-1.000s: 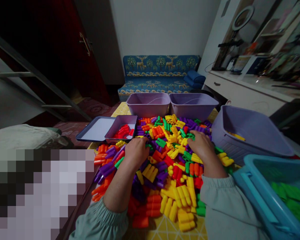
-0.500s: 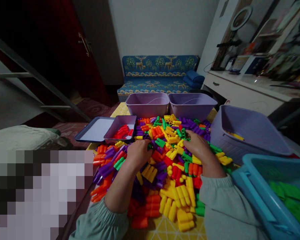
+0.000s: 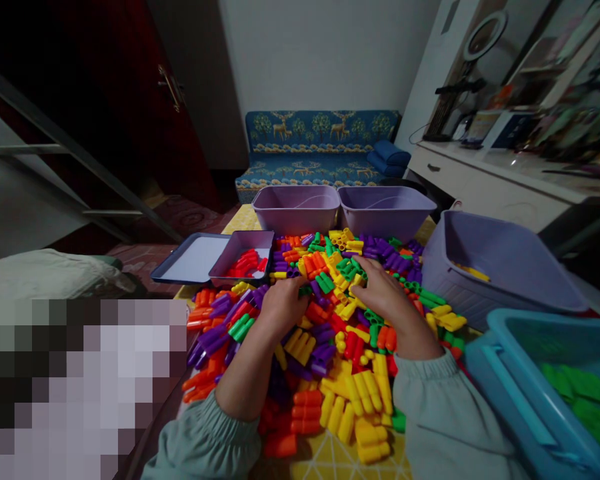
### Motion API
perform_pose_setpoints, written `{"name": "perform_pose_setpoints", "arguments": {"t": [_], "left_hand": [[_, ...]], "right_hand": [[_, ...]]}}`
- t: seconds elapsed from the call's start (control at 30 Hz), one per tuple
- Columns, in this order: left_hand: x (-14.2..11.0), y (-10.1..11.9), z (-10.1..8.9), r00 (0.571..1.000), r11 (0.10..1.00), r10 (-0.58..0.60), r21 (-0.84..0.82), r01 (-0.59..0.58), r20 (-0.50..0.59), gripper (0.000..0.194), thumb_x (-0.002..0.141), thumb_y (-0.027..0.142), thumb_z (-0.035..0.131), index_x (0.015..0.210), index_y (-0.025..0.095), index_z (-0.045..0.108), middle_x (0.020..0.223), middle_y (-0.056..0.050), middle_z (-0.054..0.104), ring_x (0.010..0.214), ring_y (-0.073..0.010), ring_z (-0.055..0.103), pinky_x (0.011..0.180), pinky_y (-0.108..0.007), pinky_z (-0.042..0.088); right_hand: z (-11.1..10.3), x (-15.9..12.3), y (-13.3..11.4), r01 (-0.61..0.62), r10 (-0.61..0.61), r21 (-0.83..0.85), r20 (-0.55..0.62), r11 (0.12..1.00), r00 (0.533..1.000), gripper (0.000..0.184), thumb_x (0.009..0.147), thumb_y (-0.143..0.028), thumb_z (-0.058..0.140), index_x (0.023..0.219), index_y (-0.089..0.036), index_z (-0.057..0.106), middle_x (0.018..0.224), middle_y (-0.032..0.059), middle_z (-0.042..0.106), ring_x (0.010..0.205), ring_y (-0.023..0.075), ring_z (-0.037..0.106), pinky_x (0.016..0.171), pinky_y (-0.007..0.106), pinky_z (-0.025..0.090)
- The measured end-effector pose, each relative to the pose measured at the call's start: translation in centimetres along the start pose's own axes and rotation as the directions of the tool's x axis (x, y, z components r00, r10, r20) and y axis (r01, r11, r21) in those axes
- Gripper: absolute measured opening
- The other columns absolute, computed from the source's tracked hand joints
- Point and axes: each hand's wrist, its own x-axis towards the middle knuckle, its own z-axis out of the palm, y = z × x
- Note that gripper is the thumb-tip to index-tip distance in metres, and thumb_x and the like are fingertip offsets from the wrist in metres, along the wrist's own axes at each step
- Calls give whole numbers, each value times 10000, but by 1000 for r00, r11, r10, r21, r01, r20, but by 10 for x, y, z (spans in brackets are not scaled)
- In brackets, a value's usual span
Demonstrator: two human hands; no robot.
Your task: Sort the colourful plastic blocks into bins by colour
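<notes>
A heap of plastic tube blocks in yellow, orange, purple, green and red covers the table. My left hand rests knuckles-up on the middle of the heap, fingers curled around green pieces. My right hand lies beside it, fingers bent and reaching onto a cluster of green blocks near the centre. What each hand grips under the fingers is partly hidden. Both wrists wear pale grey-green sleeves.
Two purple tubs stand at the far edge, a bigger purple basket with yellow pieces at right. A blue bin holds green blocks. A small tray holds red blocks beside its lid.
Both hands slid toward the centre of the heap. The right hand moved left onto the green cluster; the left hand shifted a little right and forward.
</notes>
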Motion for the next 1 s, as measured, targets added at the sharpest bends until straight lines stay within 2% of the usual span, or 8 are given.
{"name": "perform_pose_setpoints", "arguments": {"t": [0.1, 0.2, 0.3, 0.47, 0.6, 0.67, 0.83, 1.0], "left_hand": [[2, 0, 3, 1000, 996, 2, -85, -4, -20, 397, 807, 225, 598, 1192, 214, 690, 1094, -104, 741, 1041, -279, 674, 848, -330, 494], [3, 0, 5, 998, 977, 32, -207, -42, -54, 371, 792, 186, 609, 1150, 189, 708, 1016, -84, 755, 962, -246, 685, 825, -310, 497], [4, 0, 5, 996, 950, 44, -307, -66, -78, 395, 771, 117, 598, 1148, 158, 708, 985, -79, 759, 909, -225, 690, 811, -298, 505], [4, 0, 4, 993, 911, 80, -397, -108, -88, 416, 732, 74, 624, 1133, 142, 710, 1012, -83, 757, 893, -220, 691, 829, -309, 514], [6, -2, 6, 989, 884, 71, -451, -123, -132, 344, 731, 86, 629, 1055, 148, 726, 913, -66, 755, 849, -215, 690, 788, -305, 522], [7, -2, 8, 989, 813, 50, -570, -120, -137, 313, 763, 150, 641, 1069, 133, 706, 885, -70, 746, 804, -202, 690, 723, -283, 527], [12, -4, 13, 999, 512, 36, -858, -45, -31, 420, 782, 309, 687, 1146, 105, 640, 808, -57, 727, 653, -160, 672, 584, -238, 515], [14, -6, 15, 1000, 497, 6, -868, -18, -18, 431, 768, 341, 721, 1126, 111, 654, 919, -89, 734, 671, -164, 678, 591, -258, 540]], "right_hand": [[-3, 0, 0, 25, -24, -10, 43, 1000, 999, 673, 713, -151, 574, 1381, -208, 520, 1373, 119, 568, 1208, 309, 577, 1025, 432, 442], [-10, -1, -2, 65, -69, 71, 44, 995, 997, 556, 697, -138, 589, 1244, -227, 630, 1312, 84, 612, 1175, 276, 597, 1013, 389, 451], [-14, -3, -9, 116, -128, 170, 64, 979, 990, 525, 701, -144, 606, 1215, -242, 646, 1247, 67, 641, 1124, 250, 618, 979, 367, 470], [-7, -8, -29, 234, -254, 182, 96, 955, 962, 559, 683, -69, 606, 1220, -222, 646, 1228, 84, 627, 1140, 238, 595, 1006, 368, 446], [1, -7, -40, 248, -272, 250, 67, 936, 960, 500, 707, -85, 645, 1192, -207, 659, 1186, 93, 647, 1125, 237, 601, 1011, 379, 447], [2, -6, -42, 225, -246, 332, 23, 916, 969, 461, 743, -124, 650, 1198, -199, 656, 1199, 100, 657, 1140, 238, 605, 1014, 388, 449], [5, -4, -45, 172, -196, 542, -14, 822, 980, 345, 837, -196, 574, 1173, -202, 651, 1187, 82, 693, 1119, 213, 639, 993, 371, 472], [9, -1, -39, 62, -80, 645, -2, 761, 997, 210, 879, -291, 518, 1043, -199, 611, 889, 39, 722, 740, 183, 712, 690, 295, 538]]}}
